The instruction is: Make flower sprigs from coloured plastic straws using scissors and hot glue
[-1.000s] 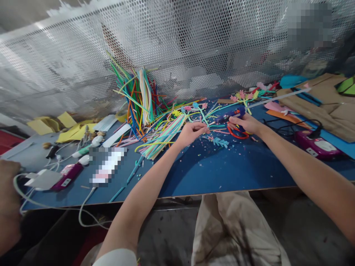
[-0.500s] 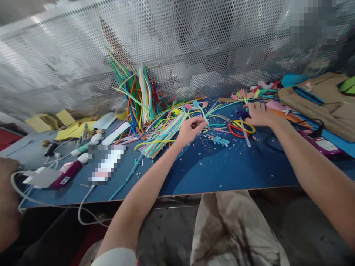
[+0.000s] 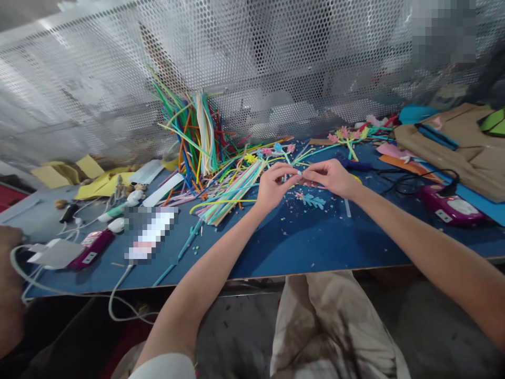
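Observation:
Just above the blue table, my left hand (image 3: 275,185) and my right hand (image 3: 333,176) meet fingertip to fingertip. Both are closed in a pinch around a small pale bluish piece (image 3: 299,172), mostly hidden by the fingers. Below them lies a blue leaf-shaped sprig (image 3: 313,200) of fuzzy pipe cleaner. Behind my left hand rests a bundle of pastel pipe cleaners (image 3: 232,197), with small fuzzy flowers (image 3: 278,148) beyond it. My right hand covers most of the scissors. A dark blue tool, probably a glue gun (image 3: 357,165), lies beyond my right wrist, and a translucent stick (image 3: 347,208) lies below it.
Upright pipe cleaners (image 3: 205,137) stand against the perforated metal panel (image 3: 276,68). On the left are a blurred-out phone (image 3: 152,237), a purple power strip (image 3: 92,248), cables and another person's arm (image 3: 10,284). A second purple power strip (image 3: 452,205) and brown paper (image 3: 465,142) lie right.
My right hand has come left and inward from beside the dark blue tool to meet my left hand. It now covers most of the scissors. My left hand has barely moved.

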The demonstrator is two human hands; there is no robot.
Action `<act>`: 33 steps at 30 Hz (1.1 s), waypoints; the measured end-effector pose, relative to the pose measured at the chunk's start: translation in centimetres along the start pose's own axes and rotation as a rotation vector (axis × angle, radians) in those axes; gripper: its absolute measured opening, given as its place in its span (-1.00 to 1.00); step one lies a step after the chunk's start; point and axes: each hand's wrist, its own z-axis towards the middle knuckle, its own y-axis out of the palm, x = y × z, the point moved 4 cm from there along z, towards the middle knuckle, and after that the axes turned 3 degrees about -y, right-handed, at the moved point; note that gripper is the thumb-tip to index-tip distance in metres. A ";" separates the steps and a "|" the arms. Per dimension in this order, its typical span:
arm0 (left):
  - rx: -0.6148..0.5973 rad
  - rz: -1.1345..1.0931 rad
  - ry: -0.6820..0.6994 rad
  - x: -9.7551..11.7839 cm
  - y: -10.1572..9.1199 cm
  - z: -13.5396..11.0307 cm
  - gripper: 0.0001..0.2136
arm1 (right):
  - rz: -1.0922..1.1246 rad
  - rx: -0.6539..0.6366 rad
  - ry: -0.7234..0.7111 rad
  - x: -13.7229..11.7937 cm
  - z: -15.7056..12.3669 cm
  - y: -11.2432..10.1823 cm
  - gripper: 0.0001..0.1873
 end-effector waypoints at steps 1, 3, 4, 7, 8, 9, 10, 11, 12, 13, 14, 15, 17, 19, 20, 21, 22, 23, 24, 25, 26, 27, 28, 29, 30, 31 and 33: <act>-0.001 -0.005 -0.003 -0.2 0.1 0.0 -0.77 | 0.012 0.001 0.010 0.0 0.0 -0.1 -0.61; -0.006 -0.003 -0.028 -0.7 0.2 0.0 -0.75 | 0.024 0.007 0.008 0.0 0.1 -0.4 -0.61; -0.012 0.004 -0.054 -1.0 0.3 0.0 -0.74 | 0.026 0.023 -0.008 0.0 0.2 -0.6 -0.62; -0.055 0.080 -0.135 -1.8 0.1 0.0 -0.71 | -0.014 0.132 -0.100 -0.3 0.2 -2.1 -0.63; -0.095 0.130 -0.133 -1.8 0.0 0.0 -0.70 | -0.067 0.183 -0.141 -0.3 0.2 -2.7 -0.65; -0.163 0.204 -0.102 -1.8 0.0 0.0 -0.70 | -0.157 0.230 -0.184 -0.4 0.1 -3.4 -0.66; -0.272 0.299 -0.034 -1.6 0.1 -0.1 -0.71 | -0.275 0.271 -0.227 -0.5 -0.1 -4.1 -0.68; -0.381 0.394 0.054 -1.3 0.2 -0.3 -0.72 | -0.404 0.311 -0.269 -0.6 -0.2 -4.8 -0.71; -0.482 0.475 0.126 -1.2 0.4 -0.5 -0.73 | -0.522 0.350 -0.304 -0.7 -0.4 -5.4 -0.73; -0.562 0.548 0.179 -1.2 0.6 -0.8 -0.73 | -0.616 0.383 -0.329 -0.8 -0.6 -5.9 -0.75; -0.620 0.611 0.216 -1.2 0.8 -1.0 -0.73 | -0.676 0.414 -0.346 -0.8 -0.8 -6.4 -0.77; -0.659 0.662 0.237 -1.3 0.9 -1.2 -0.73 | -0.707 0.438 -0.357 -0.8 -0.9 -6.8 -0.78; -0.700 0.726 0.250 -1.4 1.4 -1.4 -0.74 | -0.732 0.467 -0.375 -0.9 -1.1 -7.2 -0.80; -0.712 0.745 0.252 -1.5 1.7 -1.5 -0.73 | -0.746 0.464 -0.389 -1.0 -1.1 -7.1 -0.81; -0.711 0.743 0.252 -1.5 1.7 -1.5 -0.73 | -0.749 0.460 -0.393 -1.0 -1.1 -7.0 -0.81; -0.705 0.734 0.255 -1.4 1.7 -1.4 -0.72 | -0.750 0.453 -0.394 -1.0 -1.1 -6.9 -0.81; -0.693 0.719 0.259 -1.3 1.6 -1.3 -0.72 | -0.750 0.446 -0.389 -0.9 -1.0 -6.7 -0.82; -0.674 0.700 0.262 -1.1 1.4 -1.2 -0.72 | -0.746 0.441 -0.381 -0.8 -0.9 -6.6 -0.82; -0.649 0.685 0.262 -1.0 1.1 -1.0 -0.72 | -0.736 0.443 -0.372 -0.7 -0.9 -6.6 -0.82; -0.619 0.679 0.262 -0.8 0.9 -0.9 -0.72 | -0.720 0.448 -0.362 -0.6 -0.8 -6.5 -0.83; -0.585 0.686 0.260 -0.7 0.6 -0.7 -0.72 | -0.696 0.456 -0.354 -0.4 -0.7 -6.5 -0.84; -0.548 0.702 0.257 -0.5 0.4 -0.6 -0.72 | -0.668 0.461 -0.348 -0.2 -0.6 -6.5 -0.84; -0.514 0.724 0.254 -0.4 0.1 -0.4 -0.73 | -0.629 0.459 -0.339 0.0 -0.5 -6.4 -0.85; -0.484 0.746 0.254 -0.3 0.0 -0.3 -0.73 | -0.572 0.452 -0.322 0.2 -0.4 -6.2 -0.85; -0.456 0.761 0.256 -0.2 -0.1 -0.2 -0.73 | -0.489 0.439 -0.290 0.6 -0.2 -6.0 -0.85; -0.430 0.768 0.259 -0.1 -0.2 -0.2 -0.74 | -0.384 0.421 -0.240 1.1 0.0 -5.7 -0.84; -0.382 0.774 0.262 0.1 -0.3 -0.1 -0.74 | -0.149 0.381 -0.097 2.4 0.5 -4.8 -0.78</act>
